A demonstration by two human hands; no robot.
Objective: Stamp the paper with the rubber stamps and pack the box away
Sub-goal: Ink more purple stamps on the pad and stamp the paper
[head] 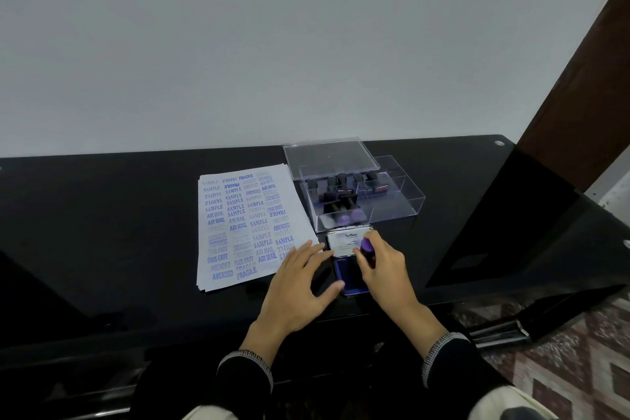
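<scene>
1. The left hand (300,278) lies flat with spread, relaxed fingers beside the open ink pad (351,261), thumb at its near edge.
2. The right hand (381,262) grips a purple-topped stamp (367,245) over the pad.
3. The stamped paper (245,225) lies left.
4. Farther back, the clear box (361,198) holds more stamps.

box (370,201) behind ink pad (351,271), paper (245,225) left
</scene>
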